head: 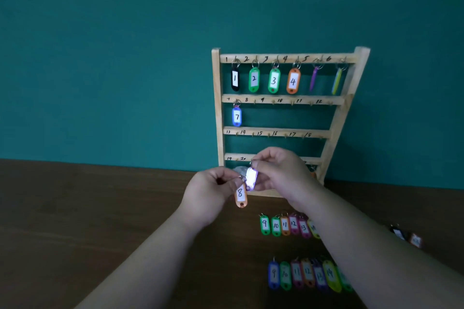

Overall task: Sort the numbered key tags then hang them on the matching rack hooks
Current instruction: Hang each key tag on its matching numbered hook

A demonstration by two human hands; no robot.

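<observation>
Teal wall (125,57) behind, and the wooden rack (218,118) at twelve o'clock holds tags 1 to 4 (254,79) on top, tag 7 (236,116) below. Now the left hand (208,193) pinches the ring of orange tag 8 (241,194), the right hand (281,170) pinches a purple tag (251,178), label glared out, both low before the rack.

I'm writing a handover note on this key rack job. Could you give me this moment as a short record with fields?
rack: wooden, stands on the table
hung top: tags 1 to 4 face out; two edge-on tags on hooks 5 and 6, numbers unreadable
hung second: blue tag 7
hook 8: bare
left hand: pinches the ring of orange tag 8
right hand: pinches purple tag, number glared out
table: far row and near row of tags, each reading 9 upward
</observation>
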